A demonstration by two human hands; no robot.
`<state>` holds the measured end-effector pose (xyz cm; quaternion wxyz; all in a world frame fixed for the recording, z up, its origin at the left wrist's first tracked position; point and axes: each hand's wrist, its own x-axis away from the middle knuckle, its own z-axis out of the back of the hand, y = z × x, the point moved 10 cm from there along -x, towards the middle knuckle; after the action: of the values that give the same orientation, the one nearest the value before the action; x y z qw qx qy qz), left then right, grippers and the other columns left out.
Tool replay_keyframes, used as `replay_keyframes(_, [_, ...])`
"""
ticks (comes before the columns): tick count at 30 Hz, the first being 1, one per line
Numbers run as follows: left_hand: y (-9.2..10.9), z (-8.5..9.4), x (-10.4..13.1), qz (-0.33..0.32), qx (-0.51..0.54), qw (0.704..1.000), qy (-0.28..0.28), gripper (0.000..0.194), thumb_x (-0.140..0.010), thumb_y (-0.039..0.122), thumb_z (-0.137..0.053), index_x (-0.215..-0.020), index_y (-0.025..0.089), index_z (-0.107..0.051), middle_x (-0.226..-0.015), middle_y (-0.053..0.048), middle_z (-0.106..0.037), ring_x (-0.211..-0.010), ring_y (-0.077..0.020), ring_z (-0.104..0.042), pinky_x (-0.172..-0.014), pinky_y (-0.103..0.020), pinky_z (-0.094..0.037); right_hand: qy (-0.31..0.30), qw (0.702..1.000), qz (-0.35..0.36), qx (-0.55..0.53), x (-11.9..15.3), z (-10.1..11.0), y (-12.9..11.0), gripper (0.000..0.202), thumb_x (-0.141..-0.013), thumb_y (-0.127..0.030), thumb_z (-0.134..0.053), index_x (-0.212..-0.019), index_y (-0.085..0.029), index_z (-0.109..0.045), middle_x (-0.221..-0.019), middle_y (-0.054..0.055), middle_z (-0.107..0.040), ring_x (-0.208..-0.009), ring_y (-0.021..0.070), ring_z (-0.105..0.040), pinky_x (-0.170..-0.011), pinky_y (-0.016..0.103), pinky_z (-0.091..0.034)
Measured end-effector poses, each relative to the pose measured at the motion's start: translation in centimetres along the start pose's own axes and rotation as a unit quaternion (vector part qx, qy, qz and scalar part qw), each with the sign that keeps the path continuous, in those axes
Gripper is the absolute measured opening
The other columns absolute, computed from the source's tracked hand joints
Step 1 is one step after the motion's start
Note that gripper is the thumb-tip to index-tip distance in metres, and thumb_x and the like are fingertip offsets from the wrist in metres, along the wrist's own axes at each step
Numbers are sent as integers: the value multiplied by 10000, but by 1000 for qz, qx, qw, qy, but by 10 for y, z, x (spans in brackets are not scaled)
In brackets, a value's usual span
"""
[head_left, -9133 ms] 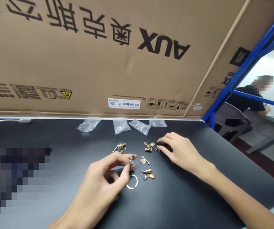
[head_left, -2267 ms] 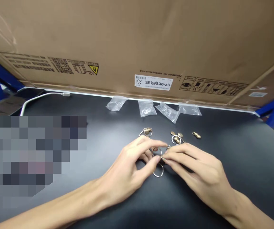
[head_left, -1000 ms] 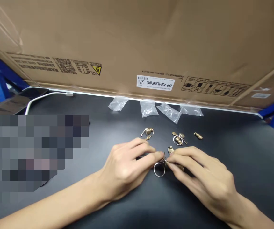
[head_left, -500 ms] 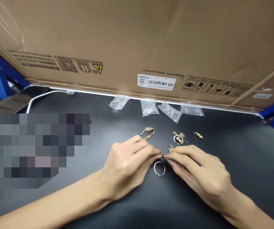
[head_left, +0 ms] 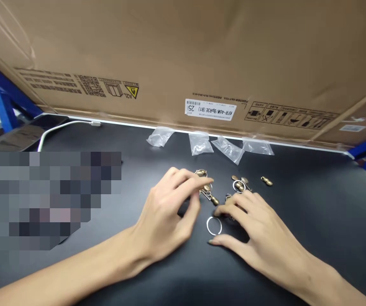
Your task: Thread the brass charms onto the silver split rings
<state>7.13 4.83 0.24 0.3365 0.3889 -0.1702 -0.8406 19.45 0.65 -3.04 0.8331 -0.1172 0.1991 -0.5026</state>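
My left hand (head_left: 170, 212) is open over the dark table, its thumb and index finger apart beside a gold gourd-shaped charm (head_left: 214, 200) with a small clasp. Behind its fingertips lies a ring with gold pieces (head_left: 201, 173), partly covered. My right hand (head_left: 253, 229) is open too, thumb and fingers spread around a bare silver ring (head_left: 214, 226) lying flat. Just beyond the right fingers rests another silver ring with gold charms (head_left: 239, 186). A small metal piece (head_left: 228, 197) shows at the right knuckles, mostly hidden. One gold charm (head_left: 266, 181) lies alone farther right.
Several clear plastic bags (head_left: 199, 143) lie along the back edge, against a large cardboard box (head_left: 157, 51). At the left are a dark phone-like device (head_left: 26, 134), a white cable (head_left: 71, 123) and a blurred-out area (head_left: 58, 199). Blue frame posts (head_left: 1, 106) stand at both sides.
My hands have moved apart and their fingers have opened. The gold gourd-shaped charm now shows near the left fingertips. My right thumb has dropped below the bare ring.
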Motion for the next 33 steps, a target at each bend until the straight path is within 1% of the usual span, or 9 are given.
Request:
replay_keyframes(5, [7, -3, 1, -30, 18, 999, -10, 260, -876, 42, -508, -1041, 193, -641, -929, -35, -685, -805, -149, -586, -709, -282, -498, -66, 995, -55, -50, 3, -12, 8, 175, -922, -404, -631, -1014, -256, -624, -995, 29, -656, -880, 220, -571, -793, 393, -473])
replay_keyframes(8, [6, -9, 2, -26, 35, 999, -32, 230, -873, 56, -502, -1005, 191, -634, -925, -31, -672, -796, -137, -600, -703, -272, -500, -78, 992, -60, -79, 2, -12, 9, 143, -934, -383, -616, -983, -248, -621, -987, 27, -664, -883, 210, -581, -816, 388, -479])
replay_keyframes(12, [6, -25, 6, -12, 51, 992, -111, 179, -882, 121, -515, -989, 181, -645, -905, -42, -659, -758, -141, -603, -675, -276, -496, -11, 991, -62, -118, -2, 5, 11, 57, -917, -263, -638, -867, -236, -634, -851, -8, -686, -763, 166, -615, -764, 320, -507])
replay_keyframes(16, [11, -37, 9, -1, 85, 981, -172, 143, -887, 226, -575, -986, 182, -668, -904, -44, -664, -751, -146, -604, -666, -271, -501, 78, 972, -134, -176, 0, 23, 24, 107, -851, -190, -675, -754, -232, -683, -683, -39, -692, -570, 128, -603, -566, 228, -499])
replay_keyframes(20, [3, -42, 8, 85, 130, 968, -195, 117, -893, 246, -592, -917, 199, -697, -818, -10, -661, -681, -124, -575, -632, -247, -483, 112, 964, -163, -176, 2, 29, 24, 143, -811, -224, -700, -669, -220, -679, -573, -49, -638, -479, 113, -545, -467, 208, -448])
replay_keyframes(24, [0, -43, 8, 140, 170, 954, -204, 183, -906, 215, -532, -903, 201, -714, -790, 0, -675, -611, -104, -547, -555, -230, -430, 130, 970, -147, -143, 3, 32, 15, 234, -816, -228, -679, -600, -205, -592, -532, -62, -572, -452, 82, -471, -448, 195, -388])
replay_keyframes(29, [0, -47, 13, 169, 204, 946, -187, 101, -866, 255, -631, -826, 194, -700, -761, 15, -670, -609, -91, -541, -538, -206, -418, 157, 980, -94, -83, 6, 36, 6, 317, -837, -218, -639, -579, -199, -456, -507, -65, -475, -432, 69, -398, -439, 205, -329])
replay_keyframes(31, [-3, -50, 16, 191, 215, 939, -186, 140, -903, 257, -601, -815, 202, -694, -751, 26, -673, -616, -88, -548, -546, -200, -419, 147, 984, -68, -70, 6, 33, 3, 268, -862, -208, -615, -626, -201, -489, -552, -52, -512, -481, 84, -457, -494, 215, -370])
replay_keyframes(33, [-7, -53, 18, 212, 224, 929, -202, 181, -932, 285, -575, -824, 204, -695, -763, 28, -683, -619, -90, -557, -560, -201, -431, 139, 988, -40, -46, 7, 33, -1, 114, -883, -204, -603, -769, -201, -591, -653, -24, -588, -576, 114, -535, -568, 239, -414])
